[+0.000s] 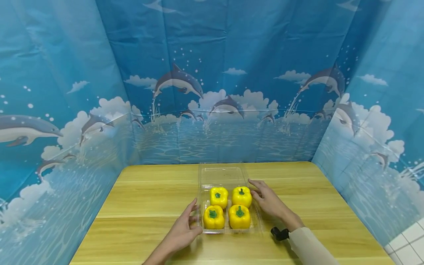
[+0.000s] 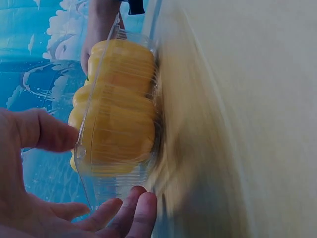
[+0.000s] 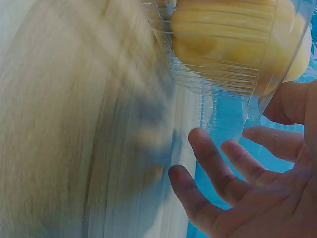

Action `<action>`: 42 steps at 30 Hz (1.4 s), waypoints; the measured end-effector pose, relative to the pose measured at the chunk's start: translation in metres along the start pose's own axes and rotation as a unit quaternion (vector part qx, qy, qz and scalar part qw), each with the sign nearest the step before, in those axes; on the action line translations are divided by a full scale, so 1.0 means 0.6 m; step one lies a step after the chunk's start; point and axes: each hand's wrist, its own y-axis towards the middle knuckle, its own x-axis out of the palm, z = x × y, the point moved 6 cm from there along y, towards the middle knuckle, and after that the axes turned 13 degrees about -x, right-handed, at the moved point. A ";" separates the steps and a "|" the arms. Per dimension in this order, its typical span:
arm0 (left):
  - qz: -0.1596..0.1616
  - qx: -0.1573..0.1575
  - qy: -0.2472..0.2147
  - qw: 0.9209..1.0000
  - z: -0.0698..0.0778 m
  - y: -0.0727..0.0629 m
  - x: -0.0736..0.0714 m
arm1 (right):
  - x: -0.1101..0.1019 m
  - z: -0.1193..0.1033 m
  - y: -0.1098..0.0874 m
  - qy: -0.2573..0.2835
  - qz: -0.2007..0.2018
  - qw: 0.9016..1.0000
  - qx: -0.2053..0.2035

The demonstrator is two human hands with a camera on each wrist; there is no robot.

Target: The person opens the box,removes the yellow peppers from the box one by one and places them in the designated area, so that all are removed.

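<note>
A clear plastic clamshell box (image 1: 222, 177) sits on the table with its lid folded back, away from me. Several yellow bell peppers (image 1: 240, 217) with green stems stand in its base in two rows. At the box's left side is my left hand (image 1: 183, 230); the left wrist view shows its thumb (image 2: 57, 135) at the rim and its fingers loosely extended beside the ridged wall. My right hand (image 1: 269, 200) is at the right side. In the right wrist view its thumb (image 3: 287, 103) is by the rim, the other fingers spread apart below the wall.
The wood-grain table (image 1: 145, 206) ends at a far edge against a blue dolphin-print curtain (image 1: 228, 140), which also hangs on both sides. A black device (image 1: 279, 234) sits at my right wrist, by the pale sleeve (image 1: 308, 246). White tiles (image 1: 410, 239) show at lower right.
</note>
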 end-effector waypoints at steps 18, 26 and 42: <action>0.045 -0.008 0.117 0.992 0.005 0.023 0.002 | -0.020 -0.028 0.001 -0.095 0.035 0.994 -0.031; 0.064 0.014 0.170 0.983 0.012 0.038 0.006 | -0.021 -0.056 0.004 -0.121 0.033 0.990 -0.066; 0.048 0.003 0.194 0.980 0.006 0.052 0.016 | 0.000 -0.087 0.012 -0.146 -0.027 0.988 -0.045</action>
